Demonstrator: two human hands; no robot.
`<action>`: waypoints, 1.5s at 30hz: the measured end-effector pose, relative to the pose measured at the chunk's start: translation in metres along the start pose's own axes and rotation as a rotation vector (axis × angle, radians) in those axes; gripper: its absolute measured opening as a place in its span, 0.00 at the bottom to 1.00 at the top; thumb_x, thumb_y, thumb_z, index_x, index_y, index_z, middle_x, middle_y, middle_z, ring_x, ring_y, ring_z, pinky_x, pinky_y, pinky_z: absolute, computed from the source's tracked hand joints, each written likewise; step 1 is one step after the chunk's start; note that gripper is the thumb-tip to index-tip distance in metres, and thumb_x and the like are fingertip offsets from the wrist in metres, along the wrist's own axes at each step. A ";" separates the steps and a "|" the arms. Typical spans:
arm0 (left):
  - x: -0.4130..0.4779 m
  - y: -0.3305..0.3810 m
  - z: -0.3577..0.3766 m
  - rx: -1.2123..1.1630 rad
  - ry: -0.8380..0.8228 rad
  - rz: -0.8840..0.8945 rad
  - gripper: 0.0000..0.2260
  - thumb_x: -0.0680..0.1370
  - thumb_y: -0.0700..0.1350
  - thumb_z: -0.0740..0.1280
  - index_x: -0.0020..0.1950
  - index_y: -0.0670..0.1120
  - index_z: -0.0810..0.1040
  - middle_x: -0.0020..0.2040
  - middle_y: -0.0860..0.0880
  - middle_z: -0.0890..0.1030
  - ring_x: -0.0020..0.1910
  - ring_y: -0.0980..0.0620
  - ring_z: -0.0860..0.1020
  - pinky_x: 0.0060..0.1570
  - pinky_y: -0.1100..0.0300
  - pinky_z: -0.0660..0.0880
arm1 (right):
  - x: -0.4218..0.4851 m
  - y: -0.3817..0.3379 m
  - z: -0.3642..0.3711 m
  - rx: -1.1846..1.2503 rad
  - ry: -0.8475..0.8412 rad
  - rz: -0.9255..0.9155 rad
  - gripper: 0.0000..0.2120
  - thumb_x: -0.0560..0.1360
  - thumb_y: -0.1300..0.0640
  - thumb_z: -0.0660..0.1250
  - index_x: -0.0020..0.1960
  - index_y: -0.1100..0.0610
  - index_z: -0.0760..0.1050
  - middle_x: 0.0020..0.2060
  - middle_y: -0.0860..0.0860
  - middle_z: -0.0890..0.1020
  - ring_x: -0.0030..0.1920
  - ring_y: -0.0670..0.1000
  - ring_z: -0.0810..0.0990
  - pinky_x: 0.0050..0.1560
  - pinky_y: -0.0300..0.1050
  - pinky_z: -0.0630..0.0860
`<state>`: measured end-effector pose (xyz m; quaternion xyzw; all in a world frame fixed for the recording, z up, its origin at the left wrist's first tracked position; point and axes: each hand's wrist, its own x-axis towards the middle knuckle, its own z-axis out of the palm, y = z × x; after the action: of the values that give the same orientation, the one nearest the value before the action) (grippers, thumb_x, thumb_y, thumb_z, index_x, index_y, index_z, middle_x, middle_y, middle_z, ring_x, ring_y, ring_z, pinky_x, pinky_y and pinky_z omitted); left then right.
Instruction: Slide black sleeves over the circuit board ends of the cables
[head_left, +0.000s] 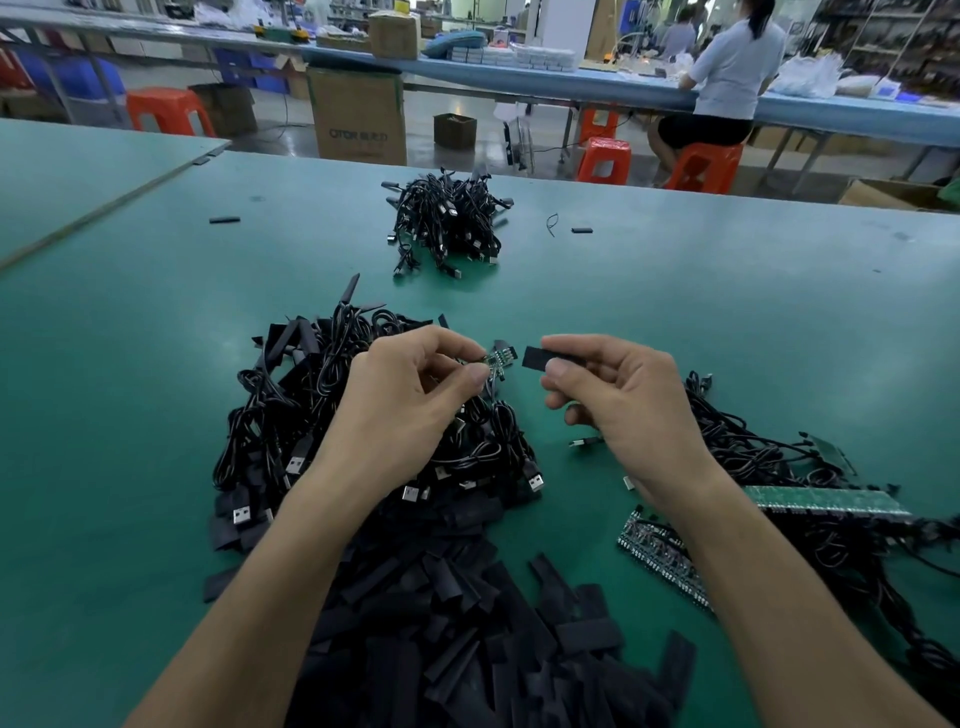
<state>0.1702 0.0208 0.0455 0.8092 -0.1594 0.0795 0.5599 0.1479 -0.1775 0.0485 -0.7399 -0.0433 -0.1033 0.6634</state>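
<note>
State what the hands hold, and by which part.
The left hand pinches the circuit board at its cable end; the right hand pinches a black sleeve by the end farthest from it.

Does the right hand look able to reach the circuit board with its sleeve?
Probably yes. The right hand holds the sleeve level with the board pinched in the left hand, and only open air lies between them.

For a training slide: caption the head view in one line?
Left hand pinches a small circuit board while right hand holds a black sleeve beside it, not yet on.
</note>
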 end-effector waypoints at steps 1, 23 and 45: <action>0.000 0.000 0.000 0.003 0.001 0.000 0.03 0.77 0.47 0.73 0.47 0.55 0.83 0.39 0.51 0.85 0.41 0.40 0.82 0.43 0.42 0.80 | 0.000 0.001 0.000 -0.014 0.002 -0.011 0.11 0.75 0.65 0.72 0.50 0.50 0.83 0.36 0.48 0.86 0.36 0.44 0.82 0.36 0.34 0.76; -0.001 0.003 0.000 -0.005 0.003 0.006 0.03 0.77 0.46 0.74 0.48 0.54 0.83 0.37 0.54 0.84 0.38 0.45 0.81 0.42 0.48 0.80 | -0.001 -0.003 0.002 -0.022 -0.027 -0.068 0.10 0.72 0.62 0.75 0.50 0.51 0.83 0.35 0.48 0.86 0.32 0.44 0.81 0.34 0.34 0.75; -0.001 0.006 0.002 -0.077 -0.010 0.009 0.05 0.76 0.43 0.75 0.47 0.53 0.84 0.40 0.54 0.86 0.41 0.57 0.84 0.37 0.67 0.77 | -0.003 -0.004 0.005 -0.160 0.068 -0.238 0.13 0.69 0.60 0.78 0.47 0.45 0.83 0.36 0.43 0.86 0.37 0.44 0.85 0.42 0.32 0.77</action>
<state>0.1667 0.0173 0.0498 0.7867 -0.1688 0.0716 0.5895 0.1451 -0.1720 0.0509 -0.7762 -0.1000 -0.2092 0.5862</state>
